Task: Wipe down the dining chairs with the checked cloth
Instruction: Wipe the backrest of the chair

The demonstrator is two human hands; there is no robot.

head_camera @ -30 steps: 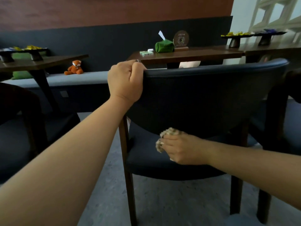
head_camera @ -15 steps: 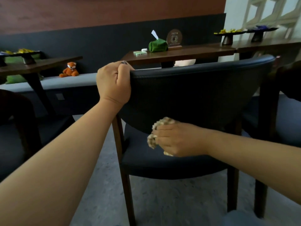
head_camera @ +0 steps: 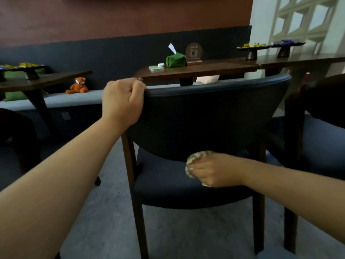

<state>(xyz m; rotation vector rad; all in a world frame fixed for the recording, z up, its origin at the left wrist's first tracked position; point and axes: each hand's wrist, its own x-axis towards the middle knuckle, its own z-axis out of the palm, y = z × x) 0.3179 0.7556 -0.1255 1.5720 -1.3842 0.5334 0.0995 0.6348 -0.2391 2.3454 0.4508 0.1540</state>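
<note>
Dark blue upholstered wooden-legged dining chair (head_camera: 201, 116) faces away, backrest running left-right. Left hand (head_camera: 122, 100) grips backrest's top left corner. Right hand (head_camera: 214, 171) clenches bunched checked cloth (head_camera: 194, 161) on seat.

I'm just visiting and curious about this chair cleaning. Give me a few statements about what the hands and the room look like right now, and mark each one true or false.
1. The left hand grips the top edge of the chair back. True.
2. The right hand holds the checked cloth up against the top of the backrest. False: it holds the bunched cloth low, down by the seat.
3. A green tissue holder stands on the table behind the chair. True.
4. The orange fox toy sits on the chair seat. False: it sits on the grey bench by the wall.
5. Both hands hold the cloth. False: only the right one does.
</note>
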